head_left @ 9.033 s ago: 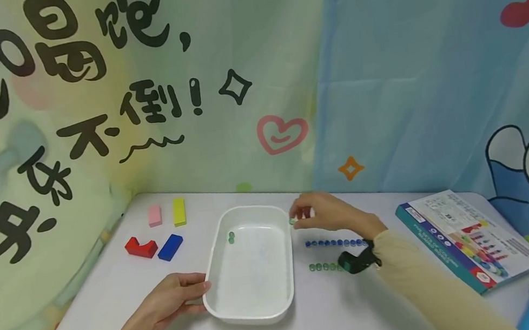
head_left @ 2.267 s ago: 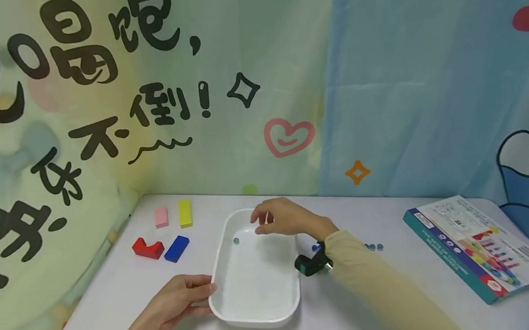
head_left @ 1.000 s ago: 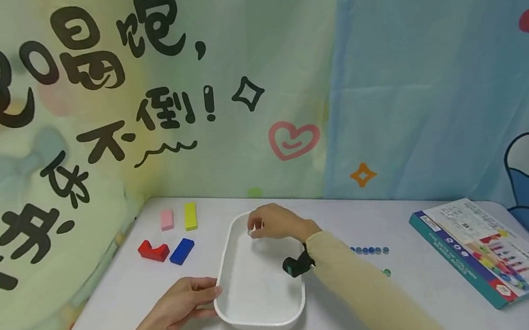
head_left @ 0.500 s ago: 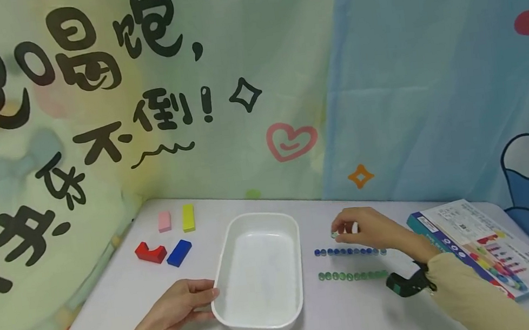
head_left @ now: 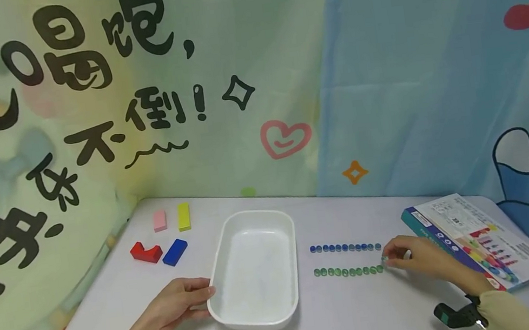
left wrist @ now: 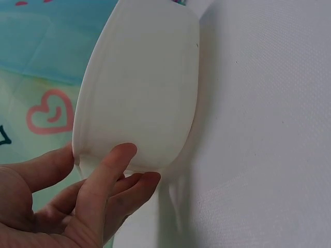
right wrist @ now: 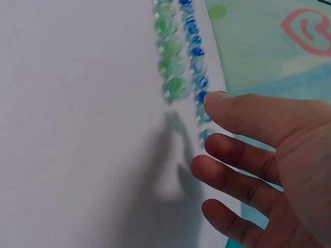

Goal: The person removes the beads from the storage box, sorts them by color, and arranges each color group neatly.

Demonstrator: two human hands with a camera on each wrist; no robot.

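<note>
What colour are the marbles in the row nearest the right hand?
Green, clear glass; the green marble row shows best in the head view, beside the right hand.
</note>
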